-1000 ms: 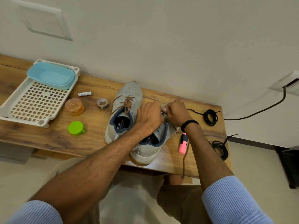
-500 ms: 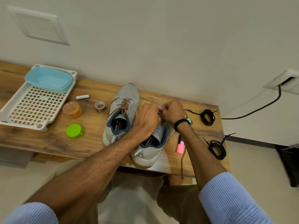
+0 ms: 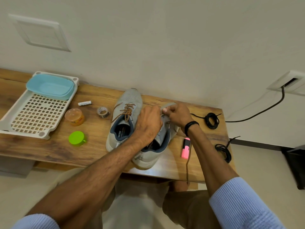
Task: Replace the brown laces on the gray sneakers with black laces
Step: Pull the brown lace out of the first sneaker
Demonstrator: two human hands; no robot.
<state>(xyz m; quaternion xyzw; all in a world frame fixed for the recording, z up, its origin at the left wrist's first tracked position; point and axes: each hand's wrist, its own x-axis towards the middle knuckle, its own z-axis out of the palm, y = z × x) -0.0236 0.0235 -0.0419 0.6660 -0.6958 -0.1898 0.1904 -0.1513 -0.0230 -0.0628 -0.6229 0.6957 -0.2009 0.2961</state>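
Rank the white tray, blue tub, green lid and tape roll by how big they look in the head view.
Largest to smallest:
1. tray
2. blue tub
3. green lid
4. tape roll
The lid sits nearer the camera, so that last pair is unsure.

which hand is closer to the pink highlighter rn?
Right. The right hand pinches at the near gray sneaker just beyond the pink highlighter; the left hand is farther left, across that sneaker.

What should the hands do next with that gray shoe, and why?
Probably pull the brown lace out of the next eyelet. Both the left hand and right hand are on the nearer sneaker, its lace end hangs loose over the table edge, and the black laces lie coiled, untouched.
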